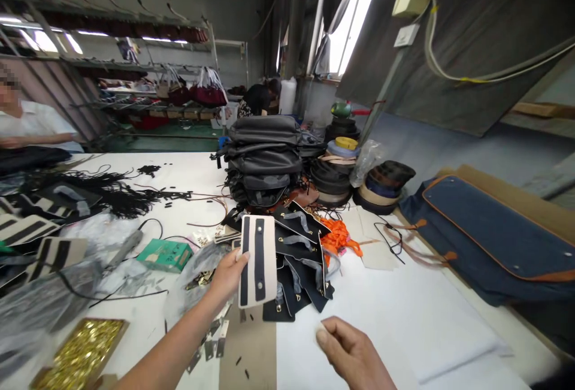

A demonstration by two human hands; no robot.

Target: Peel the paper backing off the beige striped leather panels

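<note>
My left hand (pixel 230 273) pinches a flat beige panel (pixel 268 258) by its left edge, thumb on top. The panel is upright, with two black stripes and two metal snaps along one stripe. Just behind it lies a heap of black panels (pixel 299 252) with small gold fittings and clear plastic strips. Lower and to the right, above the white table, my right hand (pixel 344 345) is closed, thumb pressed to the curled forefinger; what it holds, if anything, is too small to make out.
A stack of black bags (pixel 265 156) stands behind the heap, beside rolls of strapping (pixel 335 177). To the left are a green box (pixel 165 255) and a tray of gold fittings (pixel 83 354). A blue bag (pixel 503 222) lies right. A person (pixel 33 123) sits far left.
</note>
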